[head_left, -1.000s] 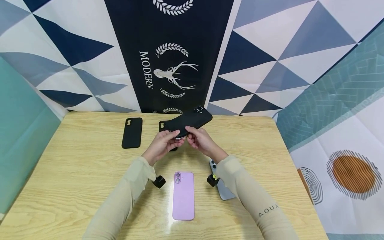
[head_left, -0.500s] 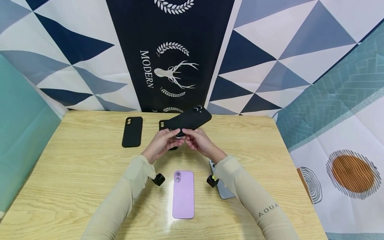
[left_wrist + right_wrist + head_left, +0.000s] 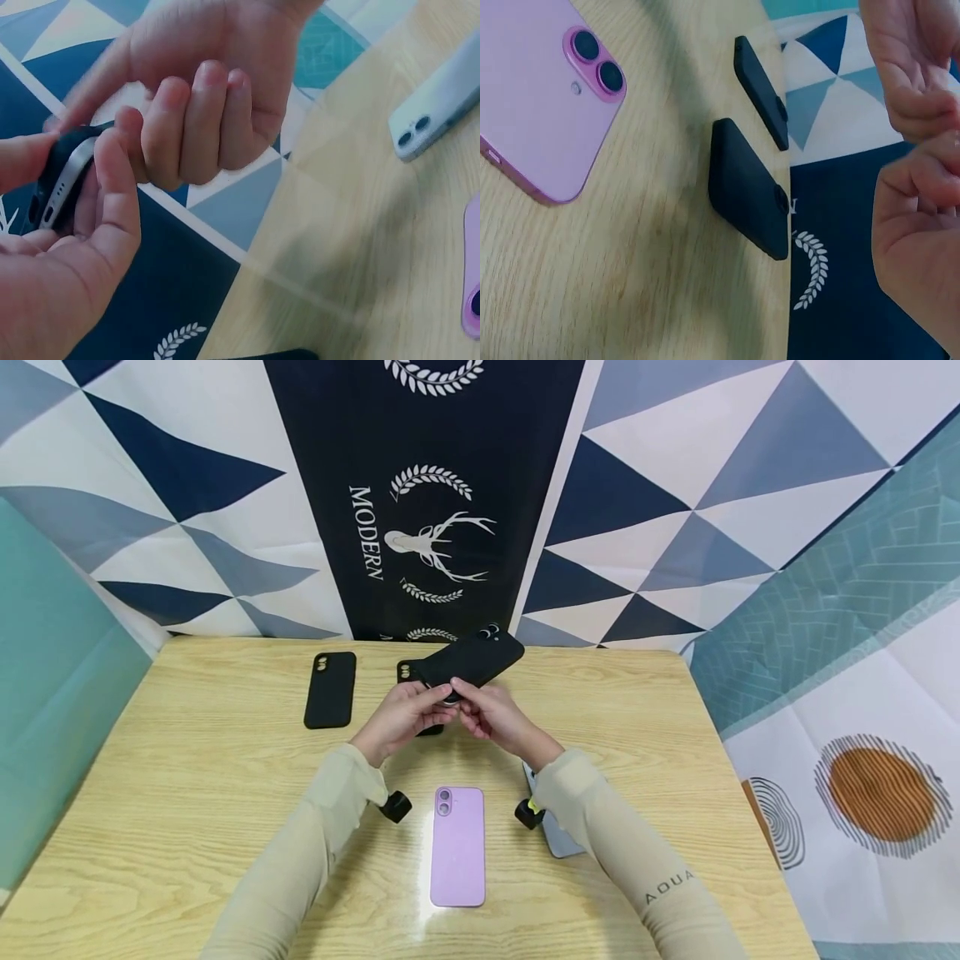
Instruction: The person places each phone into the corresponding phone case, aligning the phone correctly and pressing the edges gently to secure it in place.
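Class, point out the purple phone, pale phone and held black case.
Purple phone (image 3: 457,858), head view: middle of its back.
Pale phone (image 3: 445,99), left wrist view: its back.
Held black case (image 3: 476,656), head view: its back.

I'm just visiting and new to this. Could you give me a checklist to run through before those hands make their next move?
1. Left hand gripping the black-cased phone: ok.
2. Right hand at the same end, its thumb on the case: ok.
3. Case covering that end: not ok; the left wrist view shows a bare silver edge.
4. Camera lenses seated exactly in their openings: cannot tell, too small.
5. Purple phone apart from both hands: ok, flat on the table.
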The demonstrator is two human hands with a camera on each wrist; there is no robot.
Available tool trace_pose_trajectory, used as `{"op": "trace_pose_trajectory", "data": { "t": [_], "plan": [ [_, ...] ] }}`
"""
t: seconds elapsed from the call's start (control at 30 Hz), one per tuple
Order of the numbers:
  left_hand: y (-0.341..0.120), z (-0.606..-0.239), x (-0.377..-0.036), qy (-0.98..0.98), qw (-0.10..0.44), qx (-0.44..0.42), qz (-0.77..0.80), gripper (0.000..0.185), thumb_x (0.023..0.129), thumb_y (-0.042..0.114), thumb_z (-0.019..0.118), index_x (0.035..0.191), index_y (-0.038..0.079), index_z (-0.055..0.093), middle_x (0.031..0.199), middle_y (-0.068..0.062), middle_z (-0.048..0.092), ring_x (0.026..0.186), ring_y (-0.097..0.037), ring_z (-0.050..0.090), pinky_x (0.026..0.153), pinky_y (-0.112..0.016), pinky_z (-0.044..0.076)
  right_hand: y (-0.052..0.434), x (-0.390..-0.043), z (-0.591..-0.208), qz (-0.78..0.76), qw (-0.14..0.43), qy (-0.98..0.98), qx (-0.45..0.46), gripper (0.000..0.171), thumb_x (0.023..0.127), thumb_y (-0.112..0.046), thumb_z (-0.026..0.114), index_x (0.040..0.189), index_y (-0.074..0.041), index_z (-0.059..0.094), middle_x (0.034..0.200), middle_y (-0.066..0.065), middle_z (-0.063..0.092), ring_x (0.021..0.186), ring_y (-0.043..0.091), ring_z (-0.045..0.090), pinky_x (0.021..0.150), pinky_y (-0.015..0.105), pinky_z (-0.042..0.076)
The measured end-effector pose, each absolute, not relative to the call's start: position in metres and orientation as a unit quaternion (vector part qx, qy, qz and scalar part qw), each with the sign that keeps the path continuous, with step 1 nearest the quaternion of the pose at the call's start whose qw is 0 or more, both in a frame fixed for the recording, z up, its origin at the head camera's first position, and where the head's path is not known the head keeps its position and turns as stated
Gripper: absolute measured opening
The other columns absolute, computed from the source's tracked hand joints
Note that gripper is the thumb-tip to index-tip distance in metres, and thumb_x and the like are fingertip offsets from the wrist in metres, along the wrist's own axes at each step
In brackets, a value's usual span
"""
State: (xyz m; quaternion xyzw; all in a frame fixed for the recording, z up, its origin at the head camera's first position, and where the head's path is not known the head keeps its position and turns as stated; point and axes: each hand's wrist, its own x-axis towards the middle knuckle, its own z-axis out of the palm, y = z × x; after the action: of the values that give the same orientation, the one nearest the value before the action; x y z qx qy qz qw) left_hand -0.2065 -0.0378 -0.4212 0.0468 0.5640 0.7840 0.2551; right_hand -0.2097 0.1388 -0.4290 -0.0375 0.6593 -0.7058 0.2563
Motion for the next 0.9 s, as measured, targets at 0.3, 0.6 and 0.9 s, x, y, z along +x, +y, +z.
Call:
{"op": "trace_pose_trajectory", "data": {
  "t": [0.3,0.6,0.9],
  "plan": [
    [-0.035,-0.42,-0.204,0.565,0.268,0.014,0.781,0.014,0.095,0.003,0.05,0.101,-0.008,0.055,0.08,-0.001,0.066,0.07,-0.005,0.066,0.071,-0.017,0.056,0.1379,-0.2107,-0.4326,-0.688,0.27,0.673,-0.029,0.047,0.096,-0.033,0.046,0.055,-0.014,0.053,0.047,-0.006,0.047,0.04,0.006,0.036,0.04,0.019,0.028],
    [-0.0339,-0.4148,-0.2048,0.56,0.275,-0.002,0.782,0.011,0.095,0.003,0.05,0.101,-0.005,0.055,0.08,-0.001,0.066,0.069,-0.004,0.066,0.071,-0.015,0.055,0.1387,-0.213,-0.431,-0.711,0.27,0.647,-0.05,0.046,0.097,-0.029,0.043,0.059,-0.012,0.06,0.047,-0.006,0.049,0.038,0.005,0.037,0.038,0.017,0.029],
    [-0.0333,-0.4149,-0.2038,0.566,0.258,0.007,0.783,0.025,0.096,0.008,0.052,0.115,-0.008,0.051,0.086,-0.001,0.065,0.073,-0.004,0.066,0.074,-0.016,0.055,0.142,-0.2145,-0.4238,-0.698,0.232,0.676,-0.045,0.046,0.096,-0.035,0.045,0.06,-0.01,0.059,0.051,-0.004,0.051,0.042,0.007,0.041,0.04,0.019,0.031]
  ]
}}
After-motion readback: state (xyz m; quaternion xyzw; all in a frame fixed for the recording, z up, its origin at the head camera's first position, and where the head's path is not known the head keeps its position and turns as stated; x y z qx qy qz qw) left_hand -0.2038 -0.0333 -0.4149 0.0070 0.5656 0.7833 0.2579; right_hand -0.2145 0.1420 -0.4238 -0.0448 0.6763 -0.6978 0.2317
